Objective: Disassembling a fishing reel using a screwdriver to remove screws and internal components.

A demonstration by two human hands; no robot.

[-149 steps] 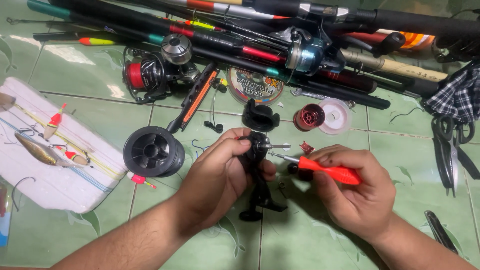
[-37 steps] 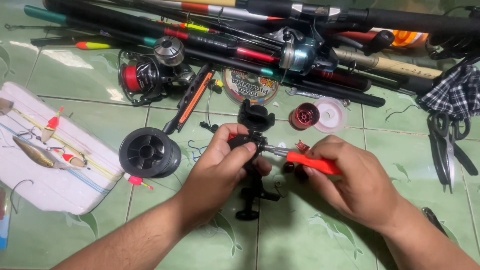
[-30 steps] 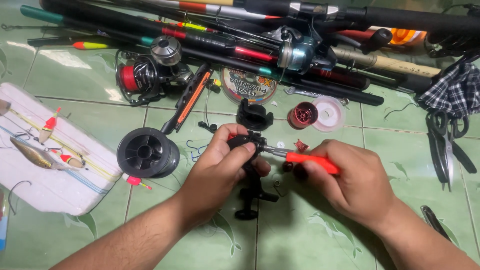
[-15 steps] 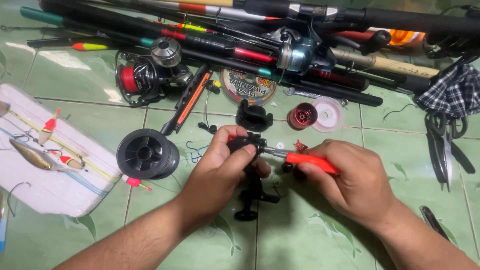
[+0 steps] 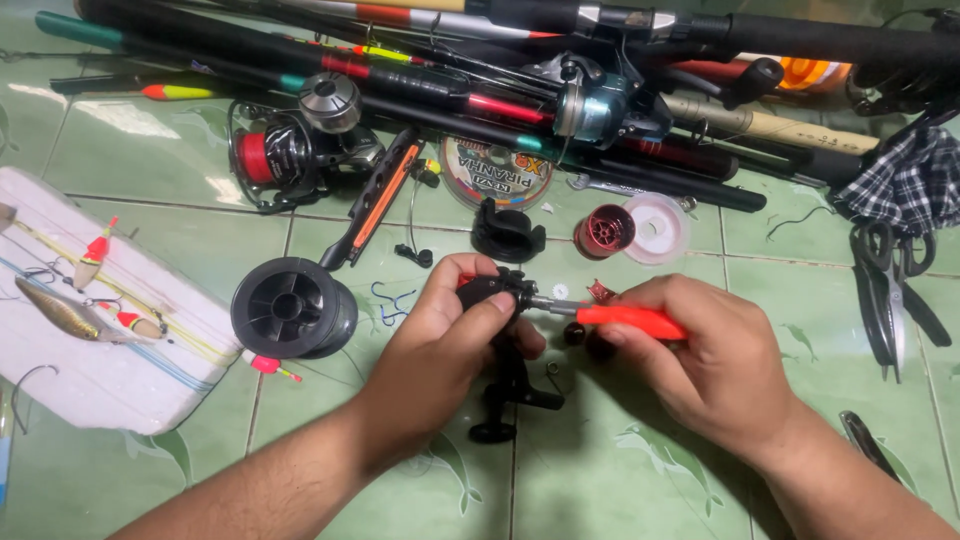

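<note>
At the far left a white foam slab lies on the green tiled floor, with a fish-shaped lure and small red floats resting on it. Just right of the slab stands an empty black line spool, and behind it a spinning reel with red line sits among the tackle. A heap of fishing rods runs across the top of the view.

Near the middle, the left hand reaches in from below, its fingers clenched around the top of a black reel body, which is held just above the floor with its handle hanging down. The right hand grasps a screwdriver with an orange handle; its metal shaft points left and its tip meets the reel body between the two hands.

Behind the hands lie a black reel part, a small red spool and a clear round lid close beside it. At the far right are a checked cloth and black scissors.
</note>
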